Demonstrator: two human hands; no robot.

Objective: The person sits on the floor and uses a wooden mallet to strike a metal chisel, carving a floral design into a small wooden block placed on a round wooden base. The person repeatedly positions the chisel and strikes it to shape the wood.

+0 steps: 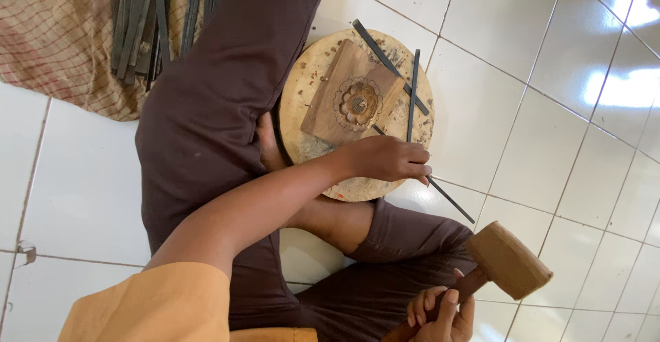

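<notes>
Item 1: left hand (388, 160). It reaches across the body to the near edge of the round wooden block (306, 101). The fingers are curled shut around a thin dark chisel (450, 201); the shaft passes through the fist, one end pointing toward the carved panel, the other running out over the white tiled floor (550, 74).

Item 2: right hand (440, 314), at the lower edge of the view. The fingers are wrapped around the dark handle of a wooden mallet (509, 259). The mallet's pale, blocky head sits up and to the right of the hand, above the tiles and well apart from the block.

Item 3: carved panel (337, 105), a flat brown wooden board lying on the round block, set at an angle. A flower relief with a cross-hatched centre sits near its lower right corner, just beside the left hand.

Item 4: 2 flat dark chisels (413, 94), resting on the block to the right of the panel and crossing each other.

Item 5: bundle of dark tools (141, 19), lying on a checked cloth (62, 39) at the upper left, well apart from the block.

Item 6: the person's folded legs in dark brown trousers (206, 108), framing the block; a bare foot shows against its left edge. An orange sleeve (158, 301) covers the left upper arm.
</notes>
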